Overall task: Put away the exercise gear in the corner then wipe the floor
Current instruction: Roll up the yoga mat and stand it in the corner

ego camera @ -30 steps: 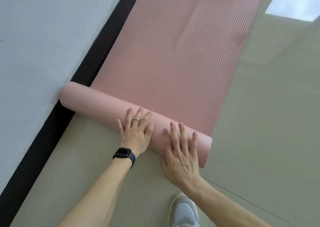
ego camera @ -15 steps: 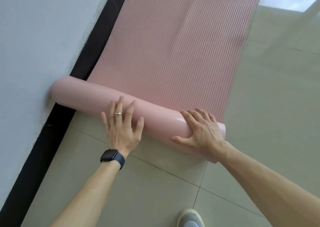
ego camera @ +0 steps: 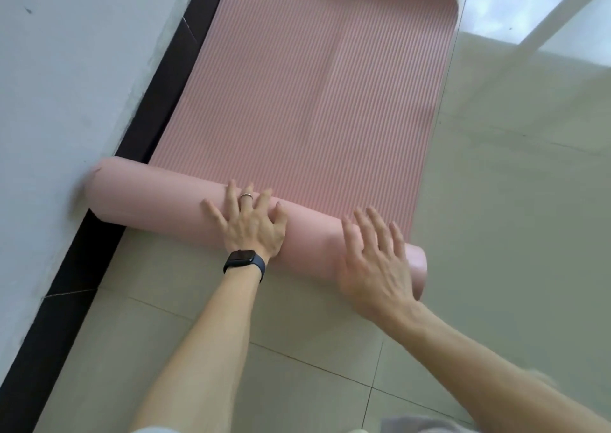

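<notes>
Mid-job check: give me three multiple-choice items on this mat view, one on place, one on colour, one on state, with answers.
1. The mat's rolled end touches:
A. the wall
B. a chair
C. a door

2. The mat is:
A. blue
B. pink
C. green

3. The mat is:
A. fully flat
B. partly rolled
C. fully rolled

Answers:
1 A, the roll butts the wall.
2 B, pink all over.
3 B, the left hand and right hand lie flat on the roll while ribbed mat stays flat on the floor.
</notes>
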A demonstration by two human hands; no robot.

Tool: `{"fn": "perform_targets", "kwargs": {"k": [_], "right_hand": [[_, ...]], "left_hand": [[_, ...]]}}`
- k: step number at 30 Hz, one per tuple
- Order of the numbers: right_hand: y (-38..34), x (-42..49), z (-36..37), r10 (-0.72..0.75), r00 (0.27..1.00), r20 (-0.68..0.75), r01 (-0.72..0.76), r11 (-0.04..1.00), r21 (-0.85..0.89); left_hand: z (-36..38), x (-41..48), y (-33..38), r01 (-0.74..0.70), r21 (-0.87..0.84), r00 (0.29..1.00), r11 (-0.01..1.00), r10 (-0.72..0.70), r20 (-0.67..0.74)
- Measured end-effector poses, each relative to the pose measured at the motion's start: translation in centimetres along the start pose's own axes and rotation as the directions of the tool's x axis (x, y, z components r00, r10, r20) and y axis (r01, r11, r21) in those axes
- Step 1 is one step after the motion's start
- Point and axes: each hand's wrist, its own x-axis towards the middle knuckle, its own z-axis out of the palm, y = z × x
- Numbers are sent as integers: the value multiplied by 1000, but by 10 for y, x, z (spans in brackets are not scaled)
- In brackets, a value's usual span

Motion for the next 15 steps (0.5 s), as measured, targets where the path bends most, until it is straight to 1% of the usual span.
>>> {"fn": "perform_targets", "kwargs": {"k": [1, 3, 5, 8, 9, 10, 11, 12, 13, 14, 15], "right_hand": [[-9, -14, 9, -67, 998, 6, 67, 998, 5], [-18, -31, 27, -174, 981, 81, 176, 984, -18], [-15, -25, 36, -182, 978, 102, 186, 982, -39], [-1, 9, 35, -156, 975, 156, 177, 976, -125], [5, 20, 35, -151, 969, 194, 180, 973, -142], [11, 31, 35, -145, 964, 222, 180, 973, -146], [18, 40, 36, -137, 962, 234, 173, 975, -140], [25, 50, 35, -136, 964, 230, 167, 978, -124], [31, 61, 33, -135, 968, 213, 160, 982, -102], [37, 71, 30, -134, 972, 194, 151, 986, -76], [43, 83, 26, -137, 974, 183, 149, 988, -50]], "left_hand": [[-4, 4, 2, 6, 5, 999, 1000, -7, 38], [-14, 9, 6, 4, 29, 994, 1000, -7, 109], [-20, 13, 12, -3, 47, 991, 999, -3, 136], [-29, 34, 26, 22, 52, 987, 998, -30, 157], [-32, 40, 31, 13, 26, 992, 1000, -16, 126], [-34, 46, 35, -17, -41, 998, 999, 19, 62], [-37, 50, 38, -68, -141, 997, 988, 65, -30], [-40, 53, 41, -128, -240, 986, 962, 98, -136], [-44, 55, 42, -179, -299, 964, 937, 107, -243], [-47, 53, 41, -210, -317, 936, 925, 97, -338], [-47, 49, 36, -211, -317, 912, 925, 69, -404]]}}
